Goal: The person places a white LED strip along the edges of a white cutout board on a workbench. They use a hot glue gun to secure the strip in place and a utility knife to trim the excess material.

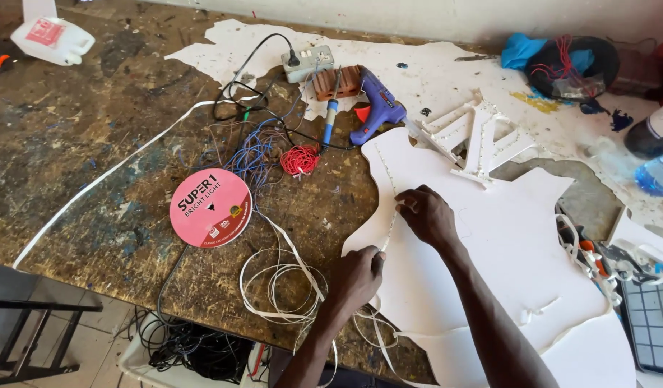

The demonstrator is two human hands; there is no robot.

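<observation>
While hands press strip [389, 223], pink reel [211, 208], glue gun [378, 108] nearby

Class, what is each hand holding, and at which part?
Both hands press a thin white strip against the white board's left edge: left hand lower down, right hand higher up.

Both arms come up from the near edge of the white board [511, 237]. The left hand [359, 276] sits at the board's left edge, fingers curled in, thumb and fingertips pinched together at the rim. The right hand [426, 214] lies further up the same edge, palm down, fingers bent and pressing on the rim. The right forearm crosses the board diagonally; the left forearm stays just off it.
</observation>
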